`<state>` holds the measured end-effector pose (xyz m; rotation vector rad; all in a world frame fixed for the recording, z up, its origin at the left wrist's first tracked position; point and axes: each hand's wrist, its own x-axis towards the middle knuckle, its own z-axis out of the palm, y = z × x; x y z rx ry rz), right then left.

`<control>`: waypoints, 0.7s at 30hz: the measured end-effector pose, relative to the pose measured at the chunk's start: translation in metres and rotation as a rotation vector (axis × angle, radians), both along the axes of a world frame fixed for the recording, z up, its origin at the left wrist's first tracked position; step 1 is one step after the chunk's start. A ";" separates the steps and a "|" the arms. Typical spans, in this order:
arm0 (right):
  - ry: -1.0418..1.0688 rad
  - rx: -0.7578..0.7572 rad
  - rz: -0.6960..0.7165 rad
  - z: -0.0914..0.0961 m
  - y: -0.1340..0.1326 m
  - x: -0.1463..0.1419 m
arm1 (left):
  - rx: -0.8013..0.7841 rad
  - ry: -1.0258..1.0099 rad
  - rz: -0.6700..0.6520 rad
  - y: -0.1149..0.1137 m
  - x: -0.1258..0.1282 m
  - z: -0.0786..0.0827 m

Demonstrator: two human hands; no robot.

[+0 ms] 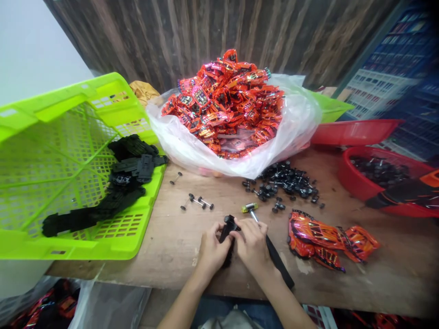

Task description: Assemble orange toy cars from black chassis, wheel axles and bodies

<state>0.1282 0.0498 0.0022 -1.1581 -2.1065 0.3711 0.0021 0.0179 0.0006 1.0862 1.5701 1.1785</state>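
Note:
Near the table's front edge, my left hand (214, 246) and my right hand (252, 242) are closed together on a black toy car chassis (229, 224). Its far end sticks up between my fingers, while most of the rest is covered by them. A small hammer (279, 262) with a yellow-ended head and black handle lies beside and partly under my right hand. To the right lie several orange car body shells (318, 233). Loose wheel axles (197, 201) rest on the table beyond my left hand.
A tilted green crate (137, 228) with black chassis (133, 169) stands left. At the back, a white plastic bag (298, 109) holds heaped orange car shells (233, 96). Black wheel axles (284, 180) lie before it. A red basin (346, 167) of black parts sits right.

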 end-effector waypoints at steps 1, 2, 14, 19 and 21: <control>-0.003 -0.008 -0.028 -0.001 -0.001 -0.001 | 0.007 0.020 -0.006 0.001 0.001 0.002; 0.005 -0.023 -0.057 -0.003 -0.001 -0.002 | 0.015 0.027 -0.009 0.001 0.002 0.004; 0.272 -0.515 0.215 0.022 0.020 -0.016 | -0.034 -0.200 -0.053 -0.011 -0.034 0.012; 0.383 -0.744 0.386 0.017 0.027 -0.029 | -0.049 -0.234 0.004 -0.019 -0.043 0.016; 0.376 -0.722 0.402 0.013 0.028 -0.032 | -0.041 -0.236 0.034 -0.019 -0.042 0.014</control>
